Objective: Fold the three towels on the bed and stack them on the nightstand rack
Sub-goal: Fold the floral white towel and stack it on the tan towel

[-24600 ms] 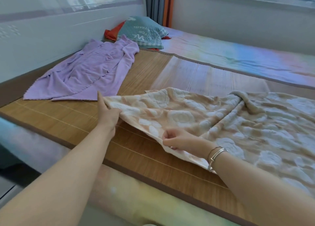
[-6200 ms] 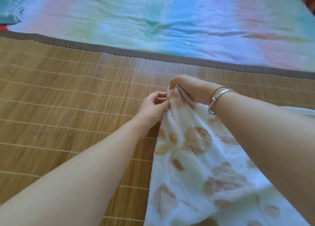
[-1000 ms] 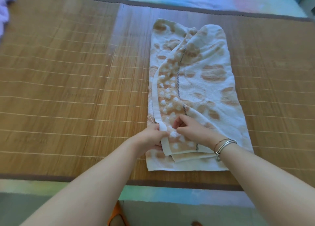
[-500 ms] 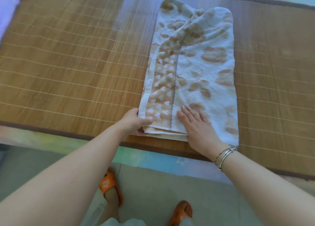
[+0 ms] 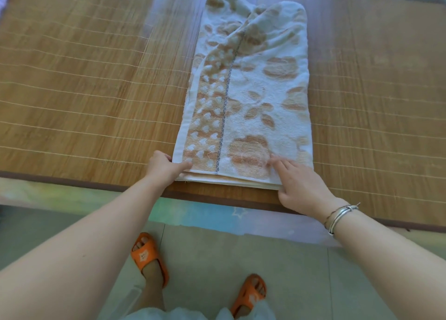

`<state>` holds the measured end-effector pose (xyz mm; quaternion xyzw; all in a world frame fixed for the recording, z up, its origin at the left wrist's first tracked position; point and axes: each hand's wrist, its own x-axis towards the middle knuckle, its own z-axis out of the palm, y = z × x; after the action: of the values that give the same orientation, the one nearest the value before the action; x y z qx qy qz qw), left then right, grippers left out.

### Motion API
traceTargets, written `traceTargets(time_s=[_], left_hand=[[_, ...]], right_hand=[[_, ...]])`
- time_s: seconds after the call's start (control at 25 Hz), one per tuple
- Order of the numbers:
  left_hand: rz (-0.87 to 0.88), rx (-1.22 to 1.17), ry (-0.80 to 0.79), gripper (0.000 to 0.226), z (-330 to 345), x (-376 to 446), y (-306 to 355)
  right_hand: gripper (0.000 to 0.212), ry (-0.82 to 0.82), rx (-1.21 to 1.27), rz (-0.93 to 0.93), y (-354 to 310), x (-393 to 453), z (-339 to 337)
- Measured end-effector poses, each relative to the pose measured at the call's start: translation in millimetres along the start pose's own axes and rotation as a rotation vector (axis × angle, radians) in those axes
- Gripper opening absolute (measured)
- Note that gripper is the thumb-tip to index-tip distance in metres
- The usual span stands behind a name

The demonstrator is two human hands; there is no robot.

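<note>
Since half a second ago the right hand has slid from the middle of the towel out to its near right corner, and the camera has tipped a little further down, showing more of the floor.

In the head view, the towel is lying folded into a long strip on the bamboo mat, its near short end almost at the mat's near brown border and its far end reaching toward the mat's far edge. A band of small white hearts and a line of grey stitching are running along the towel's left half; larger tan flower shapes are covering its right half. The far end is sitting rumpled, with one layer overlapping another.

The left hand is gripping the towel's near left corner, thumb lying on top and fingers curled at the edge, seemingly under the layers, though that part is hidden. The right hand is resting on the near right corner, index finger stretched flat on the cloth, the other fingers bent down over the stacked edges; whether it is pinching them I cannot tell. Bracelets are circling the right wrist.

Below the mat's near border, two orange slippers are standing on the tiled floor.
</note>
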<state>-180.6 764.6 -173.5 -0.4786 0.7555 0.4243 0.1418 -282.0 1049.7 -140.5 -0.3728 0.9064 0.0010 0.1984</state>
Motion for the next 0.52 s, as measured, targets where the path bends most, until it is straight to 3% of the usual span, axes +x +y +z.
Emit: traceTargets(time_s=[0.16,0.32,0.52], left_hand=[[0.036,-0.055,-0.051,0.036,5.3,5.2,11.9],[0.107,-0.071,-0.039,0.021,-7.5,10.3,13.0],[0.057,-0.056,0.09,0.028,-73.7,41.7,-10.9]], right_hand=[[0.053,0.171,0.113,0.029,-6.6,38.7,-14.6],[0.053,0.042,0.139,0.087,-17.1,83.9,-11.2],[0.048,0.07,0.129,0.01,-67.5,112.9,-16.1]])
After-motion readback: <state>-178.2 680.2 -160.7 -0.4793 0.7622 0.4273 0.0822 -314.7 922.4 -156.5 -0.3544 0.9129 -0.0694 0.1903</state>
